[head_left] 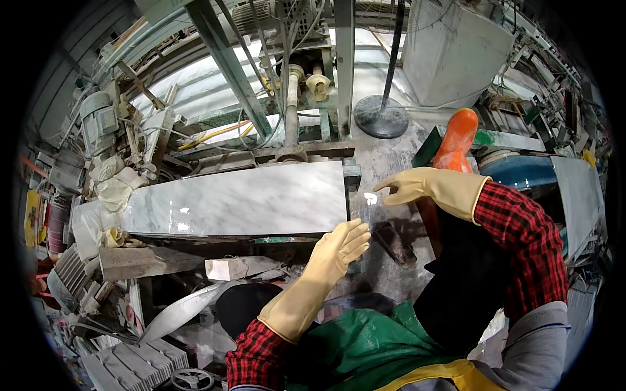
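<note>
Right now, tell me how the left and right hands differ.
The left hand points up and rightward in the picture; the right hand points leftward. The left hand is by the near corner of the veined slab; the right hand is past its right end. Both wear cream gloves.

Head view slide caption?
Gloved left hand by the near right corner of a grey-veined white marble slab; gloved right hand open to its right.

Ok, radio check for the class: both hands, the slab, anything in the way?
Left hand open at slab's near right corner, contact unclear. Right hand open, nothing visible held. Slab lying flat. Pale crumpled sheet at its left end.
</note>
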Demonstrator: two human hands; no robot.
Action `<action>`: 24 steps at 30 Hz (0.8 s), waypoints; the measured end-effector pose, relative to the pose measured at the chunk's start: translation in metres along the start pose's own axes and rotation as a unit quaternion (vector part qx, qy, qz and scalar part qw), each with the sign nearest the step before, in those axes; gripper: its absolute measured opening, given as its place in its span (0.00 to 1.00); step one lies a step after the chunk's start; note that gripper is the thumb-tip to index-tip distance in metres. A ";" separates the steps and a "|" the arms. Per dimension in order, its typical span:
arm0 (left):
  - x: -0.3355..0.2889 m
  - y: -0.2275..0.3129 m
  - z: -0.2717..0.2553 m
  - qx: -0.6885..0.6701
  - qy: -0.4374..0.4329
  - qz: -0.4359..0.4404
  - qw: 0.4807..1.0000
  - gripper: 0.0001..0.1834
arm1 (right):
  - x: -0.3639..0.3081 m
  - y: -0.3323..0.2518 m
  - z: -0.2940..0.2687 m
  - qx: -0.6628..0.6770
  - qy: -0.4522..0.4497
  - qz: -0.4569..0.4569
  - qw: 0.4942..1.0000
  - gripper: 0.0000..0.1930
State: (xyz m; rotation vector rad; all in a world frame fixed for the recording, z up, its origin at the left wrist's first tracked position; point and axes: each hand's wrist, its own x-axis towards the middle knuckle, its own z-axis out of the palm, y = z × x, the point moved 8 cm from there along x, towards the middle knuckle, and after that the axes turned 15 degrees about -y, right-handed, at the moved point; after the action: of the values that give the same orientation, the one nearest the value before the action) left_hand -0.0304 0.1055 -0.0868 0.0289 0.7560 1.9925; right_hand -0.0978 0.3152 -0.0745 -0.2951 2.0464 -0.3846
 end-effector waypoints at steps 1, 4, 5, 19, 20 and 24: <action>0.000 0.001 0.000 0.000 -0.003 0.004 1.000 0.33 | 0.000 0.002 0.001 0.014 -0.012 0.019 1.000 0.37; 0.000 -0.001 -0.005 0.001 0.007 -0.008 1.000 0.34 | -0.005 0.002 -0.001 0.011 -0.002 0.024 1.000 0.36; 0.000 -0.001 -0.006 -0.001 0.006 -0.007 1.000 0.34 | -0.006 0.001 -0.002 0.001 0.005 0.026 1.000 0.36; -0.006 0.002 -0.013 -0.019 0.057 0.012 0.998 0.27 | 0.015 0.001 -0.003 -0.051 0.024 0.005 0.998 0.34; -0.005 0.003 -0.010 -0.031 0.046 0.017 0.998 0.27 | 0.017 -0.004 -0.003 -0.051 0.023 -0.019 0.998 0.34; -0.012 0.006 -0.013 0.012 0.107 0.035 0.994 0.29 | 0.016 -0.005 -0.002 -0.050 -0.007 0.004 0.999 0.34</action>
State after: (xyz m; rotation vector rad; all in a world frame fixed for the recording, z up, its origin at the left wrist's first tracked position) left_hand -0.0330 0.0869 -0.0906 -0.1486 0.9259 2.0750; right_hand -0.1068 0.3055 -0.0846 -0.3504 2.0551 -0.2743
